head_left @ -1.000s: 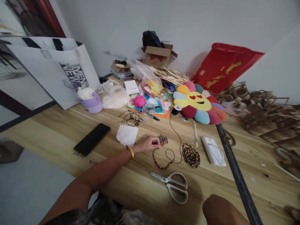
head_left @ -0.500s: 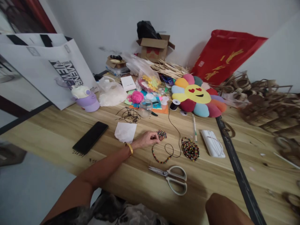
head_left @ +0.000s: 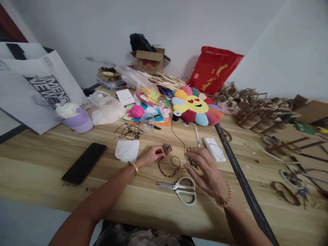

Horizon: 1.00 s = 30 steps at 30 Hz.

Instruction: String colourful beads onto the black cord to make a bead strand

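My left hand [head_left: 153, 155] rests on the table with thumb and fingers pinched on the end of a black beaded cord [head_left: 167, 175], just beside a small heap of loose multicoloured beads [head_left: 167, 148]. The cord's strung part curves along the wood, then a bare loop leads up to a black thread spool [head_left: 176, 116]. Above the table hovers my right hand [head_left: 206, 172], its fingers apart and nothing seen in them. It partly hides a coiled bead string [head_left: 192, 161]. Scissors [head_left: 179, 189] with white handles lie between my forearms.
A black phone [head_left: 84, 163] and a white paper [head_left: 127, 150] lie to the left. A white power bank [head_left: 214, 149] with a cable is at right. Behind are a clear jar [head_left: 147, 122], a flower cushion [head_left: 196, 104] and a purple cap [head_left: 77, 120]. Woven baskets [head_left: 256, 112] crowd the right.
My right hand has come into view from the lower right and now hovers over the coiled bead string. My left hand keeps its place by the loose beads. The view has shifted right.
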Each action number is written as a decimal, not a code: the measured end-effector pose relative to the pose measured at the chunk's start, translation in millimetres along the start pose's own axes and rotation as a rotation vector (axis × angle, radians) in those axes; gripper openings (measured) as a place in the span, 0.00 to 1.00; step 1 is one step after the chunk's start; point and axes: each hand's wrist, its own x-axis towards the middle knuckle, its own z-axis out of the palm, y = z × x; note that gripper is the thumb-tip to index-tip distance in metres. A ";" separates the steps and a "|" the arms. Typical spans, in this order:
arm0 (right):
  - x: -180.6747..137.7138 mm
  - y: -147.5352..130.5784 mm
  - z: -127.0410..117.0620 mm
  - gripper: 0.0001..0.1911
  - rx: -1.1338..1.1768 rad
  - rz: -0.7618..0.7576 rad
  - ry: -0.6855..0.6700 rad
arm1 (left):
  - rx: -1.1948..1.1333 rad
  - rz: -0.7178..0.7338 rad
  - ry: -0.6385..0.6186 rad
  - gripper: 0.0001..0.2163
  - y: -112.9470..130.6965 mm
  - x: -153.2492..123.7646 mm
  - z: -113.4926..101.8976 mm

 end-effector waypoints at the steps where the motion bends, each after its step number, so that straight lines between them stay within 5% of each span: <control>1: -1.4 4.4 6.9 0.09 -0.039 0.018 -0.063 | 0.002 0.004 -0.002 0.07 0.4 -0.2 -0.3; 5: -18.5 28.9 46.7 0.05 -0.164 0.103 -0.352 | 0.010 0.025 -0.006 0.08 0.7 -0.7 -0.5; 11: -30.8 36.6 80.2 0.05 -0.231 0.166 -0.462 | -0.011 0.034 -0.013 0.09 -8.5 1.5 1.8; 16: -16.1 35.5 71.5 0.07 -0.315 0.130 -0.557 | -0.037 0.024 -0.018 0.09 -11.3 2.2 2.6; 24: 14.3 49.0 34.8 0.10 -0.252 0.102 -0.416 | -0.103 -0.022 -0.034 0.09 -1.9 2.1 0.7; 30: 32.3 61.4 33.7 0.08 -0.314 0.157 -0.449 | -0.086 -0.020 -0.029 0.08 -6.1 3.9 1.4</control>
